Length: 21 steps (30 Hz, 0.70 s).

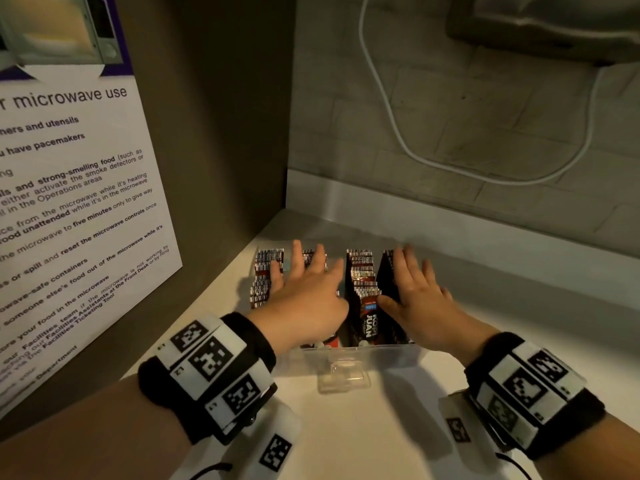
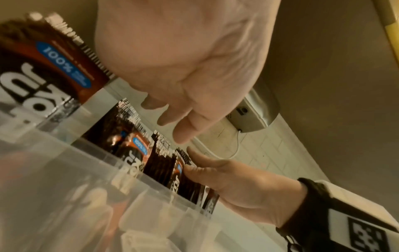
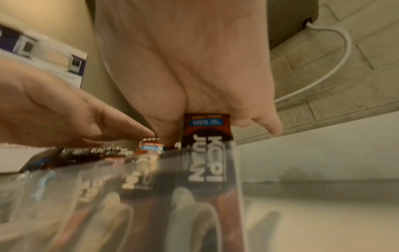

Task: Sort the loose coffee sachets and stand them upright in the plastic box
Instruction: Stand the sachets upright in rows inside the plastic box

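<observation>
Both hands flat on rows of sachets standing in the box.

The clear plastic box (image 1: 349, 355) sits on the pale countertop (image 1: 381, 427), at 12 o'clock from the person, filled with upright dark-brown "Kopi Juan" coffee sachets (image 1: 362, 292) in rows. The left hand (image 1: 308, 289) lies with fingers straight and spread over the rows at 11 o'clock. The right hand (image 1: 415, 289) rests with fingers straight on the row at 1 o'clock, thumb beside it. A white microwave notice (image 1: 69, 202) hangs at 9 o'clock; a white cable (image 1: 391, 112) loops at 1 o'clock.
</observation>
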Each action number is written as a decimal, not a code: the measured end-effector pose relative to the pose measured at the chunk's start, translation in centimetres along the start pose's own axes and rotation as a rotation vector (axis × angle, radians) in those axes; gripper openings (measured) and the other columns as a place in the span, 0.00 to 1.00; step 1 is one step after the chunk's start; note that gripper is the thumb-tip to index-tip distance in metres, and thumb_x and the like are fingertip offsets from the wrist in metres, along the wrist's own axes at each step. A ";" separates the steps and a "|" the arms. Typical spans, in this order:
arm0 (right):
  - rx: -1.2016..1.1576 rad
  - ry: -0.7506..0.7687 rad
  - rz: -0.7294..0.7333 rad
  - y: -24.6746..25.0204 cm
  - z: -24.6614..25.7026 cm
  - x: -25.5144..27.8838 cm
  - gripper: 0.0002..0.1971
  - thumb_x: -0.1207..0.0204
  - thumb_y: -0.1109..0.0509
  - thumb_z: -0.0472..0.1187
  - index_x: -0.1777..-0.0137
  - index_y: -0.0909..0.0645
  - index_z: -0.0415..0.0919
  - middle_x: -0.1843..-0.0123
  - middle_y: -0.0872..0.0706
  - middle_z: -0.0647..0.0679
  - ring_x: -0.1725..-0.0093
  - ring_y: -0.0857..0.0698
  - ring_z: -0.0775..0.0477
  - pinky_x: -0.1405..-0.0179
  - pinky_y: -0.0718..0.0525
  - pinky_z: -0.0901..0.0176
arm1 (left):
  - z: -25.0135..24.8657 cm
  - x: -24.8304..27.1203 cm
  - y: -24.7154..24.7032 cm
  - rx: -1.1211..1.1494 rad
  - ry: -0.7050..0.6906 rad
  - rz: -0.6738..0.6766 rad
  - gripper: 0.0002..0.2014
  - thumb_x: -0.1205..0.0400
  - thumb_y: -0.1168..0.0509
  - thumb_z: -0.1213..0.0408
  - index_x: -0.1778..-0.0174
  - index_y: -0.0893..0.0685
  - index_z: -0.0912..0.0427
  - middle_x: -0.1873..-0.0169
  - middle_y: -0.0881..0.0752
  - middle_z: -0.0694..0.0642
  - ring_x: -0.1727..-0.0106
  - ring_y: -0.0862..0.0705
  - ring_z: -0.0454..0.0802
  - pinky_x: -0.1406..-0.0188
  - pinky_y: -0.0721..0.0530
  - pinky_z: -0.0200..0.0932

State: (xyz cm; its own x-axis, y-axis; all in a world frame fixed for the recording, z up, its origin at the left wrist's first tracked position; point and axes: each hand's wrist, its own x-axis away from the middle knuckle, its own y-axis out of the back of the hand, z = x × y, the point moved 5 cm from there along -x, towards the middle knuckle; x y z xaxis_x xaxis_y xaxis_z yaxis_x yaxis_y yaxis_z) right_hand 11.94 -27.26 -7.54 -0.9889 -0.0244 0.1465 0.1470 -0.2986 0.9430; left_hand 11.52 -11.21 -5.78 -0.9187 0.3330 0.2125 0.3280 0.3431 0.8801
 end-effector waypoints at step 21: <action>-0.056 0.123 -0.183 4.1 -1.7 1.3 0.16 0.42 0.16 0.34 0.67 0.20 0.50 0.68 0.17 0.53 0.70 0.22 0.57 0.69 0.26 0.67 | 6.5 2.4 3.0 0.110 0.109 -0.252 0.53 0.27 0.24 0.60 0.15 0.54 0.42 0.15 0.60 0.53 0.16 0.66 0.55 0.20 0.64 0.64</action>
State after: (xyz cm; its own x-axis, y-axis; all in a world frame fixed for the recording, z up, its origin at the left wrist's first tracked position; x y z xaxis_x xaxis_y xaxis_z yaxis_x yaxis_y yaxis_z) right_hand 11.20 -30.12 -3.98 -0.9946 -0.0805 -0.0661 -0.0327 -0.3612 0.9319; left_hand 11.72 -3.66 -5.42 -0.9905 0.1308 0.0432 0.1033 0.4977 0.8612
